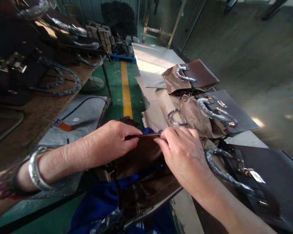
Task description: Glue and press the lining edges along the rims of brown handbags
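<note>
A dark brown handbag [146,151] lies across my lap, over blue clothing, with its mouth spread and its brown lining showing. My left hand [114,138] pinches the far rim between thumb and fingers. A little to the right, my right hand [180,146] grips the same rim, thumb on the inside and fingers over the outer side. The rim between the hands is fairly straight. Plastic wrap [109,222] shows at the bag's near side. The outer face of the bag is hidden from me.
To the right, a brown bag [205,76], a grey bag [234,110] and a dark bag [271,182] lie with plastic-wrapped handles. At the left, a wooden table [70,100] bears more dark bags [17,65]. An orange-handled tool [63,125] rests on a lower grey surface.
</note>
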Demonstrator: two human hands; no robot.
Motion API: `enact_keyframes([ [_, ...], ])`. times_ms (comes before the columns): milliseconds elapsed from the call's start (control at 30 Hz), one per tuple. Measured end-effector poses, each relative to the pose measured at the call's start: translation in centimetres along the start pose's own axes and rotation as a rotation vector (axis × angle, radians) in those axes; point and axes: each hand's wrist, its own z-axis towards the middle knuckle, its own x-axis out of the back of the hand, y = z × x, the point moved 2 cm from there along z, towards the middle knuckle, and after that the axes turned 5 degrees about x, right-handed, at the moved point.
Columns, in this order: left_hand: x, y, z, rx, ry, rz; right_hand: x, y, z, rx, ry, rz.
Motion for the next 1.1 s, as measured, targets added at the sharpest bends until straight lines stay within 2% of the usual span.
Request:
enact_keyframes([
  [267, 0.2, 0.2, 0.4, 0.039, -0.026, 0.006, -0.3, 0.3, 0.3, -0.057, 0.023, 0.078],
  [567, 0.1, 0.2, 0.6, -0.004, -0.080, -0.022, -0.8, 0.6, 1.0, -0.081, -0.020, 0.066],
  [633, 0.5, 0.4, 0.7, -0.007, -0.124, -0.023, -0.8, 0.7, 1.1, -0.084, -0.039, 0.076],
  [767, 1.4, 1.5, 1.5, -0.001, -0.335, -0.064, -1.0, 0.9, 1.1, -0.097, -0.023, 0.105],
  [867, 1.3, 2.6, 3.3, -0.115, -0.355, -0.072, -1.3, 0.9, 1.2, -0.079, 0.010, 0.115],
  [967, 0.2, 2.9, 5.3, -0.244, -0.342, 0.028, -1.5, 1.3, 0.9, -0.085, 0.070, 0.220],
  [1100, -0.8, 2.4, 6.1, -0.274, -0.322, 0.013, -0.9, 2.1, -0.8, -0.098, 0.307, 0.379],
])
